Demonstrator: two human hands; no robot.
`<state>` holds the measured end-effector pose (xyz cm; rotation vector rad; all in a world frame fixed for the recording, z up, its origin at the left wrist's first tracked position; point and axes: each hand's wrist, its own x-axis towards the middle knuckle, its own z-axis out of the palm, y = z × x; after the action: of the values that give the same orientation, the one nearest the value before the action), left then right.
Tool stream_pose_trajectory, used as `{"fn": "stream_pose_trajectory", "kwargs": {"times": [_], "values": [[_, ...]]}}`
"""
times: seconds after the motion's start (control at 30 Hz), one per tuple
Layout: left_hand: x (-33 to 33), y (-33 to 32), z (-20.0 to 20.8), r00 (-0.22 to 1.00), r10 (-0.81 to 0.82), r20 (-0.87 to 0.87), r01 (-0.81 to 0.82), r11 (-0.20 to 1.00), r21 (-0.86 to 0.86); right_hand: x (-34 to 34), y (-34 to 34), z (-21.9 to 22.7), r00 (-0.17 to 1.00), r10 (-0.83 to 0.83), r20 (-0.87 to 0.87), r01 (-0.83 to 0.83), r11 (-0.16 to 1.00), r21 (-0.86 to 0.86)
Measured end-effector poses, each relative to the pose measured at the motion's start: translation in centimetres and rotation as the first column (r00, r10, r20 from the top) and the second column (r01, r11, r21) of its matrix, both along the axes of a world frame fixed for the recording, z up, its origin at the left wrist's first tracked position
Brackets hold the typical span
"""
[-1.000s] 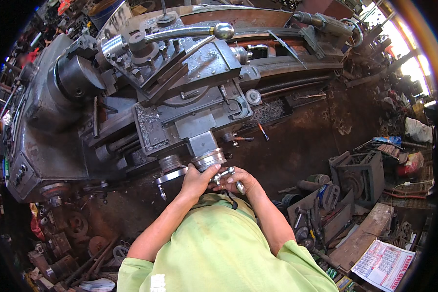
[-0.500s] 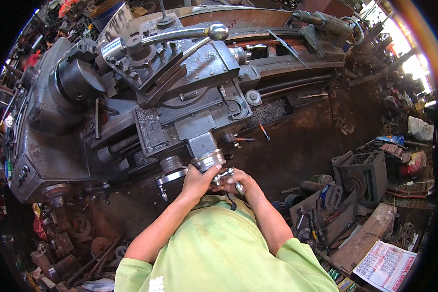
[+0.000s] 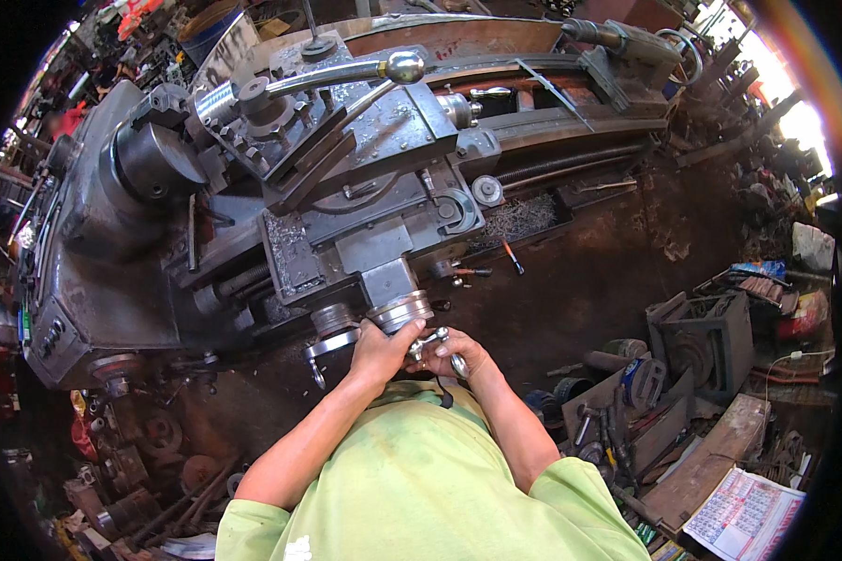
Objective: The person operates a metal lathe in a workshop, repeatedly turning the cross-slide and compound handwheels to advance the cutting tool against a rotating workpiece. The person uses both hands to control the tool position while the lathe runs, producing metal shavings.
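Observation:
In front of me a metal lathe carries a cross-slide dial (image 3: 400,309), a silvery ring with a ball-ended crank handle (image 3: 428,344) on its near side. My left hand (image 3: 380,355) is closed round the left part of the crank, its thumb lying against the dial's near edge; its other fingers are mostly hidden. My right hand (image 3: 463,354) grips the crank from the right, fingers curled behind the metal grip. Just left of the dial sits a handwheel (image 3: 333,342) with a small handle pointing down. Metal chips lie on the carriage (image 3: 295,257).
A long lever with a ball end (image 3: 405,66) crosses above the tool post (image 3: 262,103). The chuck (image 3: 159,161) is at the left, the tailstock (image 3: 631,56) far right. Small levers (image 3: 460,272) stick out right of the dial. Tools and a wooden plank (image 3: 711,458) crowd the lower right.
The view has shifted slightly, so the lathe sits a little lower and to the right. Both hands keep their place at the crank handle, with barely any movement.

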<state>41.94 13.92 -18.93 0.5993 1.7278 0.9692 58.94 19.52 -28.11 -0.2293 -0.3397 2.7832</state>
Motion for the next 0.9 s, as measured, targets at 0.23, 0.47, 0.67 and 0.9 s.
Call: {"fn": "stream_pose_trajectory", "kwargs": {"times": [0.23,0.47,0.67,0.9], "values": [[0.0,0.1,3.3,0.994,-0.057,0.088,0.062,0.996,-0.059,0.4,0.5,0.0,0.997,0.027,0.068,-0.033,0.996,0.081],[-0.8,-1.4,3.2,0.979,0.021,0.204,-0.032,0.998,0.051,3.8,3.8,-0.5,0.942,0.085,0.325,-0.170,0.955,0.242],[-4.0,-7.0,-1.0,0.870,0.187,0.456,-0.179,0.982,-0.063,7.9,10.5,-5.8,0.272,-0.503,0.820,-0.103,0.832,0.545],[-5.0,-17.8,-7.8,0.962,0.030,-0.273,-0.147,0.896,-0.418,13.1,17.4,-14.5,-0.244,-0.637,0.731,-0.667,0.657,0.350]]}}
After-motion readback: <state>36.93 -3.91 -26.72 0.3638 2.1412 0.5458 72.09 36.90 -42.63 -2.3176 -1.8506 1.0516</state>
